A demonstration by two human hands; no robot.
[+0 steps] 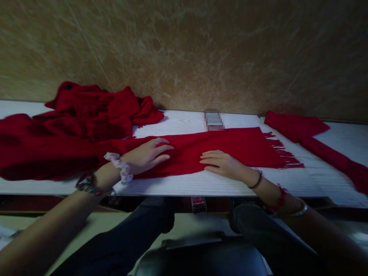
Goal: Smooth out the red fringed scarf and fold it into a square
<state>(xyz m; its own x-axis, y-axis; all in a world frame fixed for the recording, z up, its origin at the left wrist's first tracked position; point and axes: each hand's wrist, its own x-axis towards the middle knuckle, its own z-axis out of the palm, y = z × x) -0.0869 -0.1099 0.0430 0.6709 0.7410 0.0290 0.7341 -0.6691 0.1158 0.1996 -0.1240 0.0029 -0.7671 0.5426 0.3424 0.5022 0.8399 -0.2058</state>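
A long red scarf [241,147] lies flat along the table, its fringed end pointing right. My left hand [146,155] rests palm down on its middle part, fingers spread, with a ring on one finger and a scrunchie at the wrist. Farther right, my right hand [222,165] lies flat on the same scarf near its front edge, fingers stretched out to the left. On the left the scarf's other part runs into a heap of crumpled red cloth [100,109]; where one piece ends there I cannot tell.
The narrow white table [172,186] stands against a brown marbled wall [184,53]. A blurred-out flat object [214,119] lies behind the scarf. Another red scarf [296,126], folded at an angle, trails off to the right. My legs [138,230] and a dark seat are below the table's front edge.
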